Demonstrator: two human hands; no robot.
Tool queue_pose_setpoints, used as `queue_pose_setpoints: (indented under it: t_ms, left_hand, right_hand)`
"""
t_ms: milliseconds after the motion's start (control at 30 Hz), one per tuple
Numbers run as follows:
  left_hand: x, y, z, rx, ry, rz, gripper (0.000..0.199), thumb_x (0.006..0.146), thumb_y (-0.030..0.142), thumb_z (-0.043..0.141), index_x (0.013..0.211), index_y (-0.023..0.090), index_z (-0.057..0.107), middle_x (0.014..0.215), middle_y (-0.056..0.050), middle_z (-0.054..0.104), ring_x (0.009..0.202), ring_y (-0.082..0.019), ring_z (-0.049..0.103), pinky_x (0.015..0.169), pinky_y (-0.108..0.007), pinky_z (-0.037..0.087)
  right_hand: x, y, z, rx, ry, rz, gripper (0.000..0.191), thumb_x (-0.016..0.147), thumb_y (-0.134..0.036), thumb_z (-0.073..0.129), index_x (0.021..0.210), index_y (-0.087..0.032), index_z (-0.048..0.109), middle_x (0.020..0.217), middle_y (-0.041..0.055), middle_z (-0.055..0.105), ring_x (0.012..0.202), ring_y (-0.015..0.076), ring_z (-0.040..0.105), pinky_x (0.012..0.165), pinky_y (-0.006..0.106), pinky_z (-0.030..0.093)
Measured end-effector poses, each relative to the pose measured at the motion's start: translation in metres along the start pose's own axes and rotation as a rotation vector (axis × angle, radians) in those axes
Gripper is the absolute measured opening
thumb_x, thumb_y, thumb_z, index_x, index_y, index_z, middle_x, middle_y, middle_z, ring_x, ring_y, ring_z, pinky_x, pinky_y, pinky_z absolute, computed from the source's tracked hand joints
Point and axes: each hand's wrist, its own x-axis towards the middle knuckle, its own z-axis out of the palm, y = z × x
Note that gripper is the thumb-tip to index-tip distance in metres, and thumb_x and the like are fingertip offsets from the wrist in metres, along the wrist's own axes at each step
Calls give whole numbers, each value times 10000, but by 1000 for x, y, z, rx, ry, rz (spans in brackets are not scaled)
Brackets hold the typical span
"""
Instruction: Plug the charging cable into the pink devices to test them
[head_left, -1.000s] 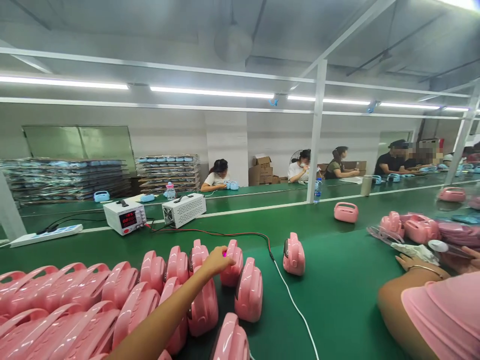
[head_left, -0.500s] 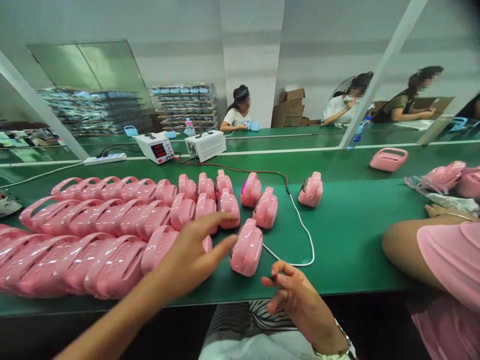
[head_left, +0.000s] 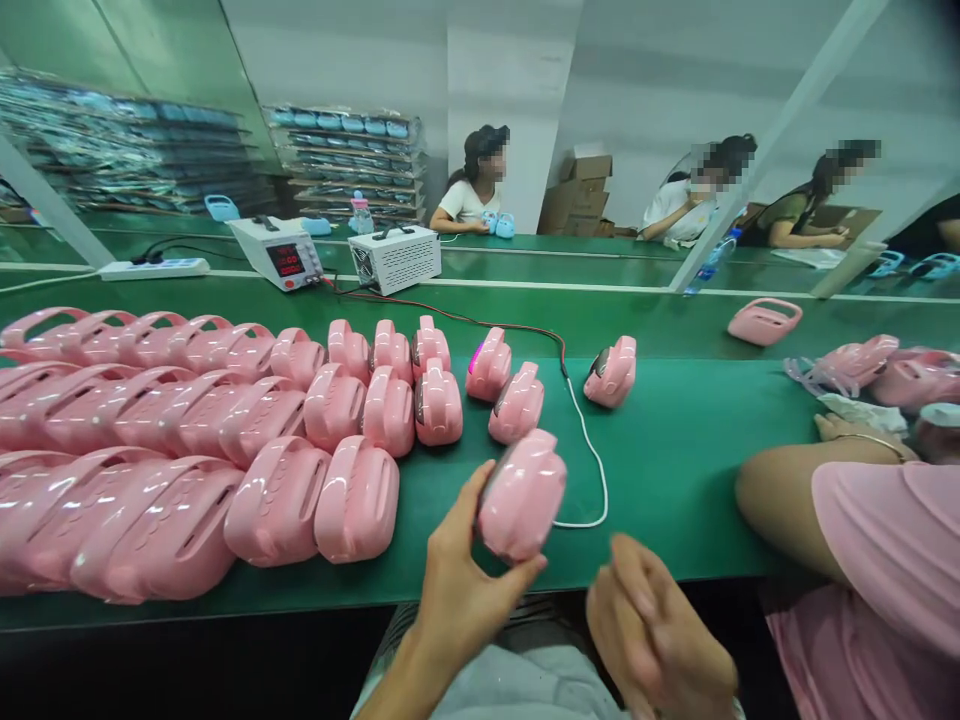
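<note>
A glossy pink handled case [head_left: 523, 497] is gripped in my left hand [head_left: 469, 570], thumb under it and fingers on its left side, tilted above the table's front edge. My right hand [head_left: 652, 630] is to the right of it, blurred by motion, with its fingers curled; what they hold, if anything, cannot be seen. Just behind the held case stands another pink case [head_left: 517, 403], and one with a magenta glow [head_left: 489, 365] is behind that. A white cable [head_left: 602, 470] curves on the green table between the cases and my right hand.
Rows of pink cases [head_left: 180, 520] fill the left side. A single case [head_left: 611, 372] stands right of centre. Behind are a power supply [head_left: 277, 255] and a white vented box [head_left: 397, 262]. A neighbour's arm [head_left: 784, 490] rests at the right. Several people sit across the table.
My left hand has taken hold of the front pink case and tilted it off the table. My right hand has moved right and curled its fingers. The view has shifted.
</note>
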Motion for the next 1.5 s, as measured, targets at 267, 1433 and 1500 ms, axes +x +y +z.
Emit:
queue_pose_setpoints:
  t_ms: [267, 1433, 1500]
  left_hand:
    - [33, 7, 87, 77, -125, -45, 916, 643, 258, 813, 1425, 203, 340, 1373, -94, 504, 1244, -282, 495, 1065, -420, 423]
    - [-53, 8, -19, -198, 340, 166, 113, 844, 136, 642, 933, 205, 654, 1367, -71, 519, 1287, -236, 474, 961, -254, 503]
    - [-49, 2, -23, -268, 381, 146, 165, 881, 188, 603, 1038, 211, 649, 1302, -82, 573, 1248, -233, 513, 1009, -302, 476]
  right_hand:
    - [-14, 8, -6, -199, 128, 97, 89, 757, -270, 775, 807, -230, 713, 718, 44, 724, 457, 127, 652, 408, 145, 399]
    - [56, 67, 13, -439, 432, -139, 229, 743, -301, 709, 807, -175, 529, 715, -41, 550, 366, 3, 409, 331, 122, 292]
    - [56, 66, 12, -431, 422, -132, 219, 753, -302, 700, 812, -175, 532, 726, -36, 551, 376, 5, 416, 337, 124, 299]
